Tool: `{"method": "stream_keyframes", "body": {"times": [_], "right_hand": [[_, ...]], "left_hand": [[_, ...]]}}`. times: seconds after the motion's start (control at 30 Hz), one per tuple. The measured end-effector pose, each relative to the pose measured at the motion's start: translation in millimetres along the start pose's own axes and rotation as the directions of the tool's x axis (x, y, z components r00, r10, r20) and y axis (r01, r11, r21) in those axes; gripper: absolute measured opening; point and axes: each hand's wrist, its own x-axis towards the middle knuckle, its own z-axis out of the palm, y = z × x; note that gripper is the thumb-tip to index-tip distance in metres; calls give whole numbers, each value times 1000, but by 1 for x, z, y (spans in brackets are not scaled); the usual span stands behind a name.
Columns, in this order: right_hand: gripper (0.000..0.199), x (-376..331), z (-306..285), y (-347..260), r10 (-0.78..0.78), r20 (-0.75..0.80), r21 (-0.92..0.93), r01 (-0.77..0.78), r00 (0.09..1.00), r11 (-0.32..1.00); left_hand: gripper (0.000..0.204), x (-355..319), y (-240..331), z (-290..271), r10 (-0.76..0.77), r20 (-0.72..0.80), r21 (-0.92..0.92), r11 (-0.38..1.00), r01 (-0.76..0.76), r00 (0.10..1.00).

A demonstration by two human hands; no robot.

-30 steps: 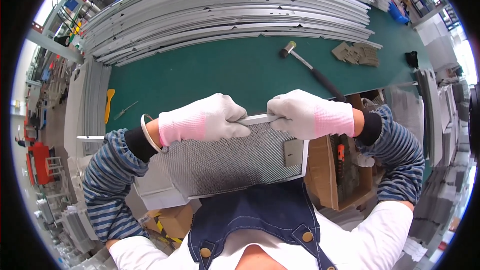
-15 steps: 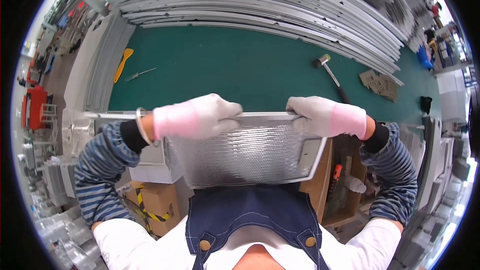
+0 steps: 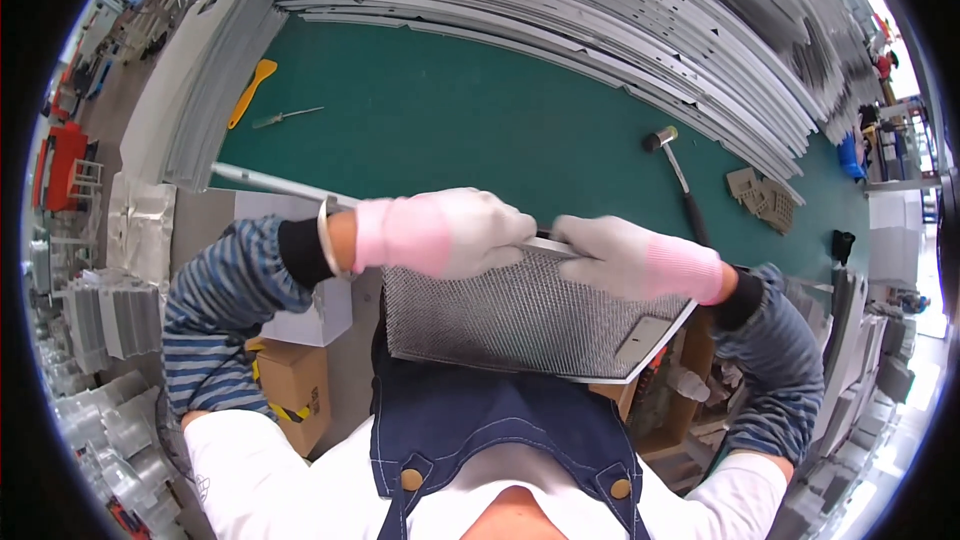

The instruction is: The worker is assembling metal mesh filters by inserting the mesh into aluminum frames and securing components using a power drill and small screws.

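A silver metal mesh filter panel (image 3: pixel 490 315) with a thin frame is held tilted in front of my apron. My gloved left hand (image 3: pixel 478 230) is closed over its upper edge near the middle. Close beside it, my gloved right hand (image 3: pixel 612 255) pinches the same edge, fingers curled over the mesh. A small pale plate (image 3: pixel 645 338) lies in the panel's lower right corner. A narrow silver strip (image 3: pixel 280 183) runs out to the left from behind my left wrist, in line with the upper edge; whether it joins the panel is hidden.
On the green table (image 3: pixel 470 120) lie a yellow scraper (image 3: pixel 250 93), a screwdriver (image 3: pixel 288 117), a mallet (image 3: pixel 675 165) and beige plastic pieces (image 3: pixel 765 195). Long metal profiles (image 3: pixel 520 15) are stacked along the far side. A cardboard box (image 3: pixel 295 390) stands below on the left.
The panel has tilted, its right side dropping lower. Both hands have come closer together, and the silver strip now slants, with its left end raised. The view has shifted slightly.
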Motion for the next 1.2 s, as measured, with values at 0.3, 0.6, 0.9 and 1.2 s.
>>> {"method": "stream_keyframes", "body": {"times": [0.3,0.6,0.9,1.2], "right_hand": [[22,-23,-15,64,-108,-192,-156,78,975,985],[24,55,19,-14,-250,-140,-148,230,958,962],[31,84,11,-23,-308,9,-144,306,951,941],[38,85,46,-32,-186,-333,-510,-11,924,860]], "left_hand": [[22,-82,-20,-34,-278,127,42,961,275,952],[24,-29,-19,-31,-118,167,-13,993,122,979],[22,-65,-10,-21,-283,-12,-64,957,281,959],[32,-80,-23,-11,-329,-68,-171,934,314,942]]}}
